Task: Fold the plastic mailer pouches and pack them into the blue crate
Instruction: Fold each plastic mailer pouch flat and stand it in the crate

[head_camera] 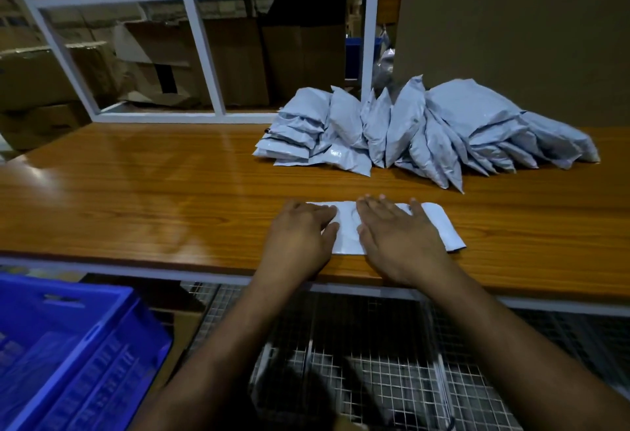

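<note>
A flat pale grey mailer pouch (349, 226) lies near the front edge of the wooden table (153, 192). My left hand (300, 238) rests palm down on its left part, fingers together. My right hand (399, 236) presses flat on its right part, fingers spread. Neither hand grips the pouch. Behind it, at the back right of the table, is a heap of several filled grey pouches (426, 130), some stacked flat and some leaning. The blue crate (78, 355) stands below the table at the lower left; its inside is blurred.
A white metal frame (204, 52) rises at the back of the table with cardboard boxes (163, 65) behind it. A brown wall panel (511, 28) is at the right. A wire mesh shelf (375, 372) lies under the table's front edge.
</note>
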### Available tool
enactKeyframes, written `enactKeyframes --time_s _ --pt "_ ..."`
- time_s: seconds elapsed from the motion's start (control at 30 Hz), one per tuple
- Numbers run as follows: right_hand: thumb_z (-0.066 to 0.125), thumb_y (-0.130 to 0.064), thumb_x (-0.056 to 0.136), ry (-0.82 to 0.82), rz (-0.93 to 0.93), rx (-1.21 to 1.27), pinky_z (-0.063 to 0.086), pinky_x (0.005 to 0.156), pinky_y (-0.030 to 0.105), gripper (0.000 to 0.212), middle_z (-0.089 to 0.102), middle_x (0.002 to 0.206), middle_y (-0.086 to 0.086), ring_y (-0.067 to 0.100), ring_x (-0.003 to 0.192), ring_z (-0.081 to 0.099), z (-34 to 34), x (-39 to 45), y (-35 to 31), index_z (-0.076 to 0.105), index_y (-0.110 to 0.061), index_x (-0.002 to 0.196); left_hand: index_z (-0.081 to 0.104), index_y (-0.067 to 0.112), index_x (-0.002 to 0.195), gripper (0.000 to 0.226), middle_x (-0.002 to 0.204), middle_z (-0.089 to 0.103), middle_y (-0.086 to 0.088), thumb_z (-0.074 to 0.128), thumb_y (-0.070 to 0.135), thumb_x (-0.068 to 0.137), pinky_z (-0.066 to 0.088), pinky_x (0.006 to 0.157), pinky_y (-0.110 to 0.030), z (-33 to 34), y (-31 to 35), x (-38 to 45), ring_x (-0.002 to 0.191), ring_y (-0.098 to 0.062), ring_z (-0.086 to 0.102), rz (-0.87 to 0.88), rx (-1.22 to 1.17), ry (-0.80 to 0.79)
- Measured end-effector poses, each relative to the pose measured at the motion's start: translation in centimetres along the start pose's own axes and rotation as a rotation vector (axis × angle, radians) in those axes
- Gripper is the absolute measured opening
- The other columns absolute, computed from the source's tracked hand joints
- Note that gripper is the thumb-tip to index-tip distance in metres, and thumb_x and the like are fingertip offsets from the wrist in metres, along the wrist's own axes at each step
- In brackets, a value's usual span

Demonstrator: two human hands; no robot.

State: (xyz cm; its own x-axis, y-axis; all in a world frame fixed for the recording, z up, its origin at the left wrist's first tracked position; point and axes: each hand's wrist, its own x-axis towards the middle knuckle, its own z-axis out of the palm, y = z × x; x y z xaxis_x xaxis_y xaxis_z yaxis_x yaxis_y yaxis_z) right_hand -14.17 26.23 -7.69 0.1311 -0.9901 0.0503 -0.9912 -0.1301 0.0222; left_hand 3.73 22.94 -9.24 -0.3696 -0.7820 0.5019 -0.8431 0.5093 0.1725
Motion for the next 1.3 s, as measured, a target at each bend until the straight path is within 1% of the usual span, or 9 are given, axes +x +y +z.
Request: enactKeyframes --time_s 0.1,0.23,0.4,0.53,0.67,0.83,0.93,1.1,1.3 --pt "0.030 -0.035 0.108 0.172 0.007 0.312 0.035 0.109 0.044 0.044 0.058 0.137 0.010 0.029 0.130 0.050 -0.6 1.0 0.0 0.054 -0.012 0.137 0.075 0.019 0.115 0.035 0.094 0.077 -0.003 0.054 0.036 0.092 0.053 0.069 -0.035 -0.3 -0.1 -0.1 0.085 -0.033 0.066 0.023 0.149 -0.057" --pt "0.055 -0.035 0.101 0.267 0.067 0.650 0.049 0.097 0.038 0.033 0.069 0.126 0.001 0.024 0.116 0.061 -0.3 2.8 -0.7 0.068 -0.023 0.129 0.064 0.021 0.134 0.039 0.126 0.070 -0.002 0.047 0.034 0.102 0.051 0.081 -0.036 -1.0 0.3 -0.5 0.106 -0.027 0.069 0.059 0.128 -0.063" --pt "0.048 -0.035 0.101 0.257 0.027 0.166 0.050 0.079 0.036 0.029 0.071 0.116 -0.002 0.026 0.104 0.064 0.7 2.6 -1.4 0.066 -0.033 0.123 0.067 0.031 0.131 0.033 0.105 0.076 0.003 0.050 0.039 0.103 0.039 0.065 -0.018 -1.2 -1.2 -0.8 0.091 -0.012 0.068 -0.266 -0.322 0.066" --pt "0.078 -0.020 0.073 0.292 -0.021 -0.204 0.049 0.060 0.032 0.014 0.069 0.075 0.007 0.025 0.066 0.066 -0.8 2.2 -4.0 0.072 -0.012 0.082 0.065 0.029 0.132 0.035 0.125 0.070 0.004 0.054 0.042 0.101 0.045 0.091 -0.018 -1.4 -3.0 -0.4 0.114 -0.012 0.064 -0.267 -0.284 -0.049" --pt "0.049 -0.016 0.098 0.175 -0.121 -0.012 0.049 0.090 0.035 0.039 0.063 0.131 0.006 0.027 0.111 0.063 -0.2 2.7 -2.5 0.057 -0.018 0.135 0.028 0.043 0.155 0.052 0.156 0.042 0.009 0.029 0.056 0.105 0.013 0.122 -0.048 -2.6 -3.8 -1.4 0.147 -0.023 0.028 -0.174 0.085 -0.346" --pt "0.050 -0.045 0.102 0.189 -0.080 0.540 0.046 0.084 0.030 0.033 0.071 0.122 -0.005 0.022 0.114 0.062 -0.3 3.1 -1.6 0.068 -0.034 0.127 0.001 0.041 0.159 0.062 0.166 0.020 0.009 0.020 0.059 0.104 -0.003 0.123 -0.053 -3.2 -4.1 -1.2 0.154 -0.022 0.004 -0.178 0.047 -0.525" --pt "0.046 -0.058 0.098 0.107 -0.075 0.289 0.050 0.089 0.035 0.041 0.067 0.127 -0.006 0.020 0.119 0.059 -0.3 3.1 -2.3 0.066 -0.034 0.125 0.008 0.039 0.160 0.062 0.167 0.017 0.002 0.027 0.057 0.104 0.000 0.124 -0.048 -3.3 -4.5 -1.1 0.155 -0.020 0.002 -0.206 -0.054 -0.518" --pt "0.064 -0.043 0.093 0.271 -0.118 -0.298 0.045 0.091 0.046 0.023 0.071 0.085 0.000 0.025 0.089 0.067 -1.6 2.3 -5.7 0.072 -0.022 0.088 0.049 0.035 0.146 0.047 0.148 0.052 0.003 0.044 0.052 0.102 0.033 0.114 -0.040 -2.7 -5.1 -0.5 0.145 -0.018 0.031 -0.282 -0.226 -0.237" --pt "0.037 -0.036 0.107 0.158 -0.162 -0.071 0.042 0.100 0.040 0.043 0.056 0.142 0.010 0.026 0.137 0.047 -1.0 3.0 -5.1 0.051 -0.013 0.139 0.031 0.047 0.153 0.057 0.160 0.028 0.022 0.029 0.067 0.100 -0.003 0.122 -0.054 -3.1 -6.1 -0.9 0.155 -0.020 0.006 -0.216 -0.009 -0.462"
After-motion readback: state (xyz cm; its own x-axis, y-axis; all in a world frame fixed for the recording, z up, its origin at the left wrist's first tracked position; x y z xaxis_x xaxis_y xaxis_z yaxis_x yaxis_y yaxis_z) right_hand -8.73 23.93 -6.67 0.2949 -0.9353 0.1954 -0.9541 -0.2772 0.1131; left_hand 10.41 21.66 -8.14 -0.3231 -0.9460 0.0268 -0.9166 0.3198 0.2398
